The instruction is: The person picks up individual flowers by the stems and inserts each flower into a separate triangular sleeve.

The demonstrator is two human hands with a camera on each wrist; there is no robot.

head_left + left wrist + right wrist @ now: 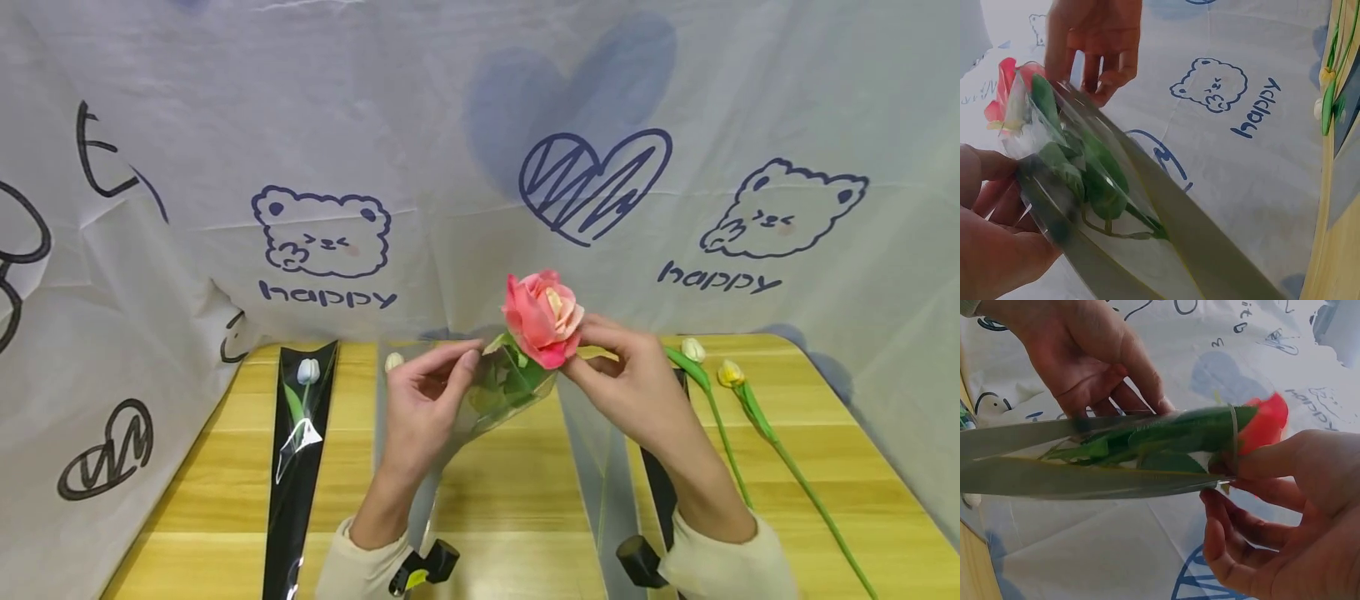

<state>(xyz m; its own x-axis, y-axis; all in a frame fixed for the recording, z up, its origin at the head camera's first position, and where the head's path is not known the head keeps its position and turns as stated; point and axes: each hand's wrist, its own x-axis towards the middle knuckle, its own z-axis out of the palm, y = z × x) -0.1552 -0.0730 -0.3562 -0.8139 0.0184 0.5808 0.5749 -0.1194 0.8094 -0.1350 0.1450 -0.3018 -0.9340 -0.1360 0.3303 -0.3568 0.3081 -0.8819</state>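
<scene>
A pink rose point(542, 321) with green leaves stands in a clear flower sleeve point(517, 404) with grey edges, its bloom rising out of the mouth. With thumb and forefinger my left hand point(423, 400) pinches the left edge of the sleeve just below the bloom. On the other side, my right hand point(645, 383) pinches the sleeve's rim close to the petals. The right wrist view shows the right thumb point(1272, 461) over the rim and the fingers under it. Leaves point(1100, 175) and a stem show through the film in the left wrist view.
At left lies a black sleeve point(288, 500) holding a white tulip point(307, 372). A white tulip point(693, 350) and a yellow tulip point(731, 373) lie at right on the wooden table point(832, 450). Behind hangs a printed white cloth point(450, 125). A grey-edged sleeve point(611, 483) lies under my right arm.
</scene>
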